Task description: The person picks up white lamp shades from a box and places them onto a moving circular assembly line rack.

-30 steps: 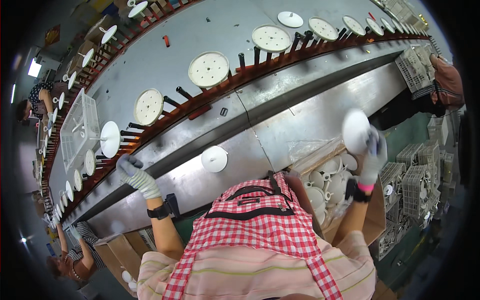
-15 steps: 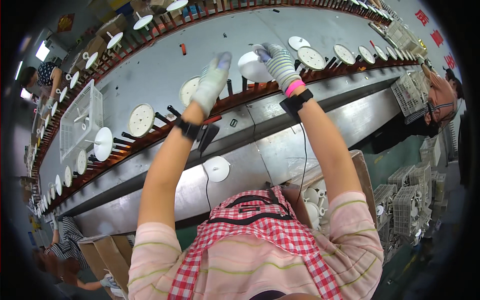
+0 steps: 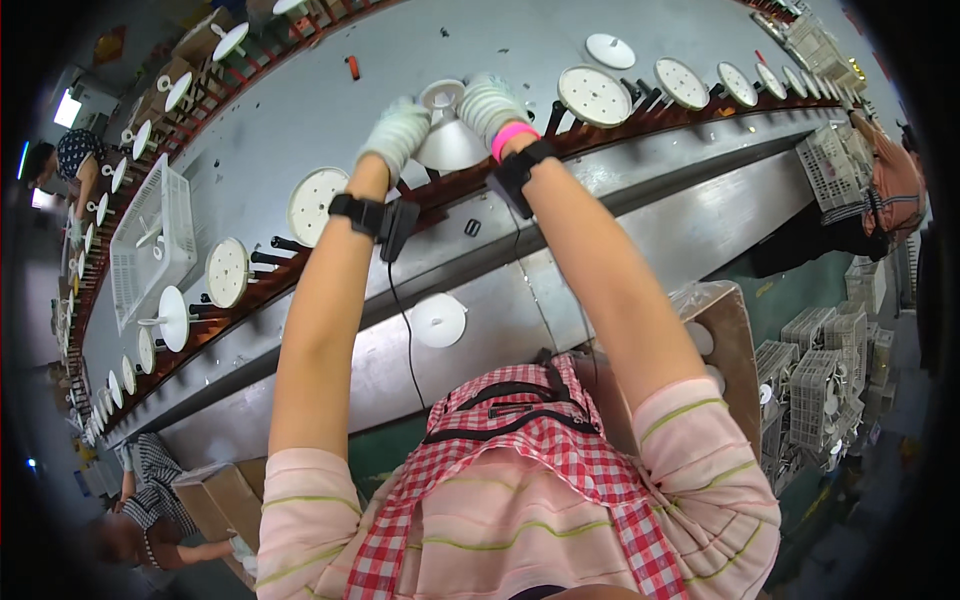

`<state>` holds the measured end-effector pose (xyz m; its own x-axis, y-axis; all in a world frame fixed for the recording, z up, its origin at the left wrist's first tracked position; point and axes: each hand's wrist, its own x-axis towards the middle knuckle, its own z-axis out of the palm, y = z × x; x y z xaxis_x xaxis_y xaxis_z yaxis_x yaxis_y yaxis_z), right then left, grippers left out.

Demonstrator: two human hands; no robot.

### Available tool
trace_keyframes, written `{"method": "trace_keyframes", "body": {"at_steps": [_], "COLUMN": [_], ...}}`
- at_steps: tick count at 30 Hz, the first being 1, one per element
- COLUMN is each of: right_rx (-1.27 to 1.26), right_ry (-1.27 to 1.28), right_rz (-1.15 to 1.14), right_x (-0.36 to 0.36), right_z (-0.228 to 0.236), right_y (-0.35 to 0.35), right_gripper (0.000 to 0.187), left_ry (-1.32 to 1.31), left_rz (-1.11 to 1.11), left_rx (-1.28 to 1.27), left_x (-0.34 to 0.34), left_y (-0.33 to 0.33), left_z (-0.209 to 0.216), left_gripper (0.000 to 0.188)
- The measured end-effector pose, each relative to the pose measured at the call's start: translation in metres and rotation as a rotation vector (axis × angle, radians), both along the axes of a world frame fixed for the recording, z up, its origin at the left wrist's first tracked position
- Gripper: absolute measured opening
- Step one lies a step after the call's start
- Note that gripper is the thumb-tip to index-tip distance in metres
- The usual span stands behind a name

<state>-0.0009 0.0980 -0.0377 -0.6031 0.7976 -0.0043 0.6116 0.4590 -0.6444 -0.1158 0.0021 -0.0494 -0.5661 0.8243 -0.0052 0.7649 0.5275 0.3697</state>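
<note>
In front of me, on the dark red rail of the work line, sits a white round disc (image 3: pixel 450 148) with a raised stem that ends in a ring-shaped top (image 3: pixel 441 96). My left hand (image 3: pixel 400 134), in a pale knitted glove, closes on the left side of this top. My right hand (image 3: pixel 487 104), in a striped glove with a pink band at the wrist, closes on it from the right. The fingertips of both hands are partly hidden. A perforated white disc (image 3: pixel 595 96) stands to the right of my right hand, and another perforated disc (image 3: pixel 317 205) to the left.
More discs on black pegs line the curved rail. A loose white disc (image 3: pixel 439 320) lies on the metal ledge (image 3: pixel 380 375). A white crate (image 3: pixel 155 245) stands on the left and an orange lighter-like piece (image 3: pixel 352 67) lies farther back. Stacked crates (image 3: pixel 825 375) and co-workers flank me.
My hands have come together around the stemmed disc's top. My right hand has moved left. The discs on the rail have shifted left in view.
</note>
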Motion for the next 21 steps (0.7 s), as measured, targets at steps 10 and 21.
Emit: {"method": "trace_keyframes", "body": {"at_steps": [10,21], "right_rx": [0.374,-0.309], "right_ry": [0.034,0.804], "right_rz": [0.244,-0.631], "right_x": [-0.019,0.346], "right_z": [-0.029,-0.103], "right_y": [-0.056,-0.089], "right_gripper": [0.029,0.026], "left_ry": [-0.354,0.062], "left_rz": [-0.081,0.391], "left_rx": [0.415,0.398], "left_x": [-0.022,-0.012], "left_y": [-0.070,-0.226], "left_z": [-0.012,-0.038], "left_gripper": [0.030,0.046]}}
